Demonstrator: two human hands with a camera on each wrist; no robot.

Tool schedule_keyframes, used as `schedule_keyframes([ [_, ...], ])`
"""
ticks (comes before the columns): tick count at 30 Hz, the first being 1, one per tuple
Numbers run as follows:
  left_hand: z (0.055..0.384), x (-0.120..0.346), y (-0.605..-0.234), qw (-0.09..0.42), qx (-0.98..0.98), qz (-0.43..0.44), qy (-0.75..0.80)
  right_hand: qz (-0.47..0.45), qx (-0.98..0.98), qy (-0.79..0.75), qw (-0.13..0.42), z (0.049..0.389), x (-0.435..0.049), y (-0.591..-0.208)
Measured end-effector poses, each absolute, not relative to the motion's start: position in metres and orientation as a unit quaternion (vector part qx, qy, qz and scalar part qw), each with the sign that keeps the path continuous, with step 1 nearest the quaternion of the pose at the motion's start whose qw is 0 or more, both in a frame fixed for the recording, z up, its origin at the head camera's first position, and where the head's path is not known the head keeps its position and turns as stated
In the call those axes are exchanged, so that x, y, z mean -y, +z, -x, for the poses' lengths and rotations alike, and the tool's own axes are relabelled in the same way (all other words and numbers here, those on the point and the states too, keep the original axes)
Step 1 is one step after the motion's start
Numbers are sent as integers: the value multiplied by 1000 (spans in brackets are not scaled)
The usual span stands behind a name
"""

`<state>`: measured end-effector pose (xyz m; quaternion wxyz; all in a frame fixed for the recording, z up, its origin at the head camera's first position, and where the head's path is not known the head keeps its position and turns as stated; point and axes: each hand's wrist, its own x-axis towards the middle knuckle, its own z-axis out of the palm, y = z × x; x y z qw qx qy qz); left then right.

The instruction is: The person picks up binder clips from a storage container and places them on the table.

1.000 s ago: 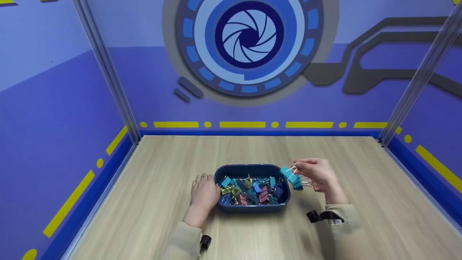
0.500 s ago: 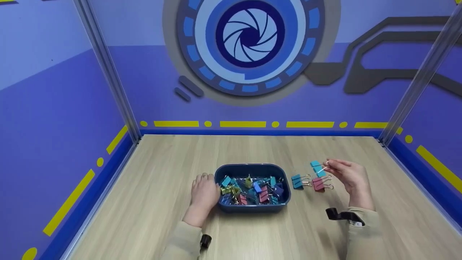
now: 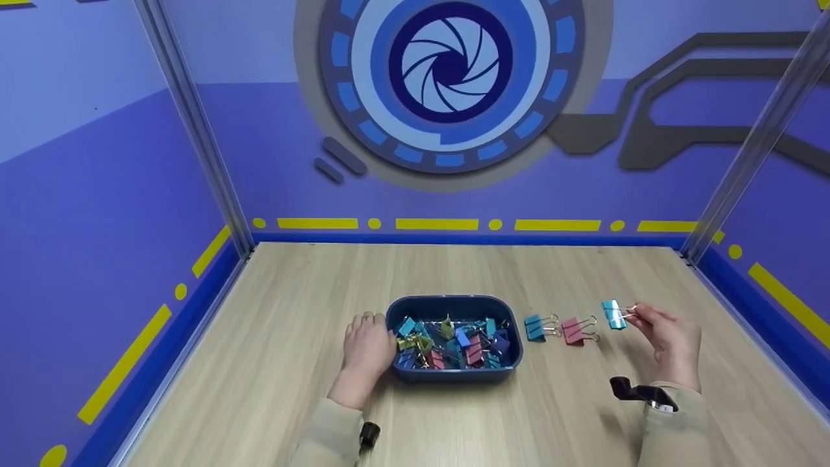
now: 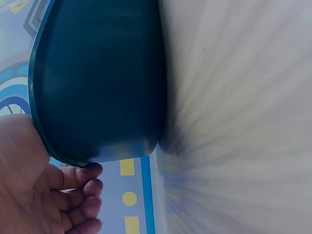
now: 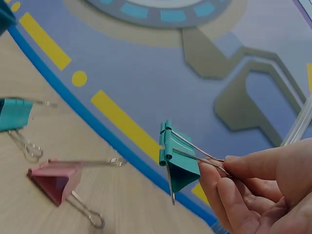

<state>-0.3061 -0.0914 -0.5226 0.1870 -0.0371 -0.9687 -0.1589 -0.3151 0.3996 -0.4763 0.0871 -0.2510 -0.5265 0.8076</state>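
My right hand (image 3: 674,340) pinches a teal binder clip (image 3: 614,314) by its wire handle, to the right of two clips on the table. In the right wrist view, thumb and forefinger hold the handle of this teal clip (image 5: 178,158), its body pointing away. A pink binder clip (image 3: 577,331) and another teal binder clip (image 3: 535,327) lie in a row on the table. My left hand (image 3: 369,344) grips the left end of a dark blue plastic bin (image 3: 454,375). In the left wrist view, curled fingers (image 4: 90,207) sit at the bin's corner; the thumb's tip is hidden behind the rim.
Several binder clips (image 3: 462,337) in blue, teal, yellow-green and pink lie jumbled in the bin. The wooden table (image 3: 311,279) is bounded by a printed blue back wall (image 3: 259,155) and side walls with metal corner posts.
My right hand has carried the teal clip rightward from beside the bin, past the other teal clip and the pink one. The left hand and the bin have stayed put.
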Motion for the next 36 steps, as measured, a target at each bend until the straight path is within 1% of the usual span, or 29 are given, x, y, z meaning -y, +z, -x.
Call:
schedule_keyframes([
  [6,307,92,-524,197,968,37,-150,258,544,792,98,318,-403,-492],
  [12,306,91,-522,184,970,31,-157,234,599,761,87,319,-403,-505],
  [16,306,91,-521,177,971,30,-160,237,639,726,88,319,-403,-511],
  [27,306,91,-522,173,972,28,-157,234,660,709,81,321,-402,-515],
  [36,307,90,-522,178,972,27,-155,242,676,693,64,323,-403,-515],
])
